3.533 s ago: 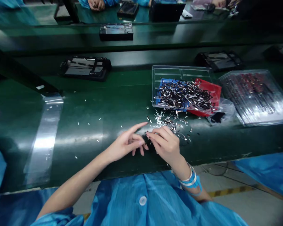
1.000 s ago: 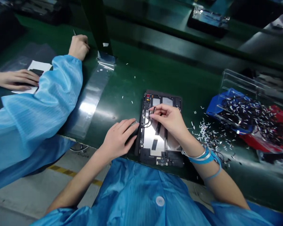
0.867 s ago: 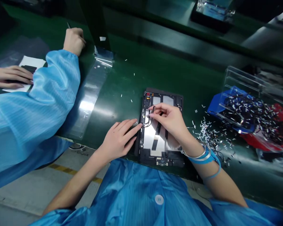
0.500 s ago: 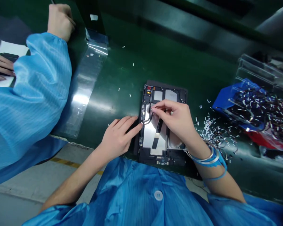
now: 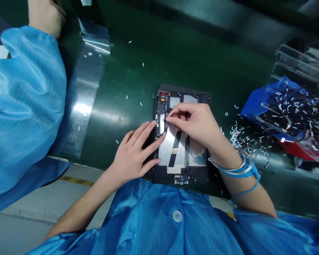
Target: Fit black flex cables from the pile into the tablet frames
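An opened tablet (image 5: 164, 170) lies on the green bench, its silver battery area, black flex ribbon and small circuit boards exposed. My left hand (image 5: 134, 152) rests at its left edge with fingers spread, the index fingertip touching near a thin black cable (image 5: 164, 131). Over the tablet's upper middle, my right hand (image 5: 195, 120) pinches the upper end of that cable between thumb and index finger. The cable curves down toward the left edge, close to my left index fingertip. Part of the tablet is hidden under my right hand.
At the right, a blue bin (image 5: 257, 95) overflows with black cables and white strips, beside clear plastic trays (image 5: 295, 67). Loose white strips (image 5: 236, 136) lie scattered nearby. A clear plastic sheet (image 5: 82, 106) lies at left, next to a co-worker's blue sleeve (image 5: 32, 88).
My left hand's fingers have spread wider, the thumb now apart over the tablet's edge. My right hand keeps its pinch on the cable. The view has shifted slightly.
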Motion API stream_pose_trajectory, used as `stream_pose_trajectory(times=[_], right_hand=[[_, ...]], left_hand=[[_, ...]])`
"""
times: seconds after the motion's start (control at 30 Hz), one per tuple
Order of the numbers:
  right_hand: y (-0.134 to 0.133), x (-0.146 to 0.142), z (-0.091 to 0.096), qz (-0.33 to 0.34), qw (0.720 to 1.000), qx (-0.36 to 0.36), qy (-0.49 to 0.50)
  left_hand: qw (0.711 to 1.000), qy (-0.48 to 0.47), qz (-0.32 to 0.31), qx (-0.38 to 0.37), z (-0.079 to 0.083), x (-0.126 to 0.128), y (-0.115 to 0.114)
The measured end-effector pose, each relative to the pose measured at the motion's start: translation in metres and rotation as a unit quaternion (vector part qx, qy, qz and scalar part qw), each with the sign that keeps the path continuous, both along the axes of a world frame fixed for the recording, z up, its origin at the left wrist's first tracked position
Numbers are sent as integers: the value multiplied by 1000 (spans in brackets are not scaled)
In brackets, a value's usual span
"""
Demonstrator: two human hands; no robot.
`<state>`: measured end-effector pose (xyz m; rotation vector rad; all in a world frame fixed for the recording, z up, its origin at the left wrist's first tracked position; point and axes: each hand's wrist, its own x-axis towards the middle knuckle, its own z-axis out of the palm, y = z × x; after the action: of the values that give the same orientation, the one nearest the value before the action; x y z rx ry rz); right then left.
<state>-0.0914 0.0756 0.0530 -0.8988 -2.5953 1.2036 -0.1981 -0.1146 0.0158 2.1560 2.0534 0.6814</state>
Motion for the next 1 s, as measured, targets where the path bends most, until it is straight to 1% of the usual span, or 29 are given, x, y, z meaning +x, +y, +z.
stream_pose_trajectory(times=[0.17, 0.37, 0.57, 0.67, 0.73, 0.8, 0.87, 0.9, 0.93, 1.0], right_hand=[[1, -3, -1, 10, 1000, 5, -3], [0, -4, -2, 13, 1000, 21, -12], [-1, -4, -3, 21, 998, 50, -23], [-2, -5, -6, 32, 996, 80, -26], [-4, -2, -6, 38, 992, 120, -20], [-9, 5, -3, 30, 981, 191, -15], [-16, 17, 1, 31, 959, 282, -21], [-20, 23, 2, 45, 944, 325, -26], [-24, 29, 2, 69, 929, 362, -32], [-30, 38, -2, 122, 901, 414, -43]], left_hand=[[1000, 5, 2, -12, 0, -1, 0], [1000, -16, -3, -11, 0, -1, 0], [995, -20, -87, -44, 3, -10, 6], [992, -28, -110, -49, 5, -15, 10], [991, -47, -113, -51, 6, -16, 11], [990, -64, -109, -59, 6, -17, 12], [989, -79, -104, -69, 5, -17, 13], [989, -85, -101, -73, 5, -17, 13], [988, -91, -99, -75, 4, -17, 12], [989, -91, -99, -68, 2, -17, 12]])
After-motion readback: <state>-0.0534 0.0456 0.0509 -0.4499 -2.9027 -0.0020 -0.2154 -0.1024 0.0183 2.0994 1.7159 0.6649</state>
